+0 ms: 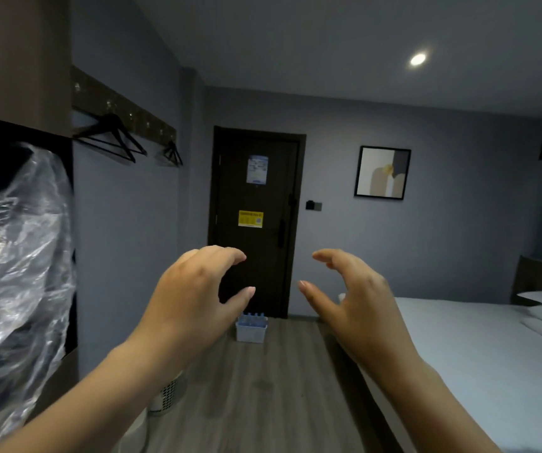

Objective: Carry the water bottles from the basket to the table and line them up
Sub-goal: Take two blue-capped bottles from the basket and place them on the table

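A small white basket (pixel 250 335) stands on the wooden floor at the foot of the dark door, far ahead of me. Blue-capped water bottles (pixel 252 318) stand upright inside it. My left hand (pixel 197 292) and my right hand (pixel 354 295) are both raised in front of me, well short of the basket. Each has its fingers loosely curved and its thumb spread, and holds nothing. No table is in view.
A bed (pixel 491 354) with white sheets and pillows fills the right side. The wooden floor (pixel 263 403) runs between bed and left wall. A white perforated bin (pixel 166 395) stands low on the left. Crinkled clear plastic (pixel 15 256) and hangers (pixel 113 138) hang at left.
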